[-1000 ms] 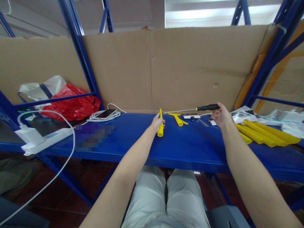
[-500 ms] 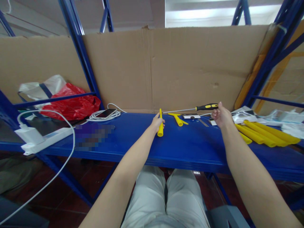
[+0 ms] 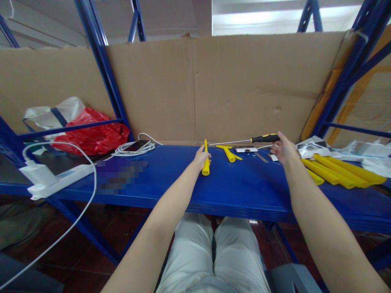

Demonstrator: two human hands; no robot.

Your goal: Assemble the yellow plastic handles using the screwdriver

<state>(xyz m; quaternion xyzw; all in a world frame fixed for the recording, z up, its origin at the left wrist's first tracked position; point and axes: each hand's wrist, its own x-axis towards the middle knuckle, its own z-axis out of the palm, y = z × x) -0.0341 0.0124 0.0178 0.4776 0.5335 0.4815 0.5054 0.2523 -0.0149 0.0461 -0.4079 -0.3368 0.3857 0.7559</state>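
Over the blue shelf top, my left hand [image 3: 200, 158] is closed around a yellow plastic handle [image 3: 206, 167], held upright with its wider round end down. My right hand [image 3: 286, 149] pinches the butt of a long screwdriver [image 3: 264, 138] with a black and yellow grip. The screwdriver lies nearly level, its thin shaft running left to the upper part of the yellow handle. Its tip is hidden there, so I cannot tell how it meets the handle. Between my hands, a similar T-shaped yellow plastic piece [image 3: 229, 155] lies on the shelf.
Several yellow tubes [image 3: 342, 173] lie on the right, beside clear plastic bags [image 3: 366, 152]. A small white box [image 3: 246, 149] and a thin metal strip [image 3: 262, 157] lie mid-shelf. At left are a power strip [image 3: 73, 177], coiled white cable [image 3: 131, 150] and red bag [image 3: 94, 132]. Cardboard [image 3: 238, 89] stands behind.
The fingers of my right hand have shifted and loosened round the screwdriver's butt, and the hand has turned slightly. The screwdriver sits a touch further left. My left hand is almost unmoved.
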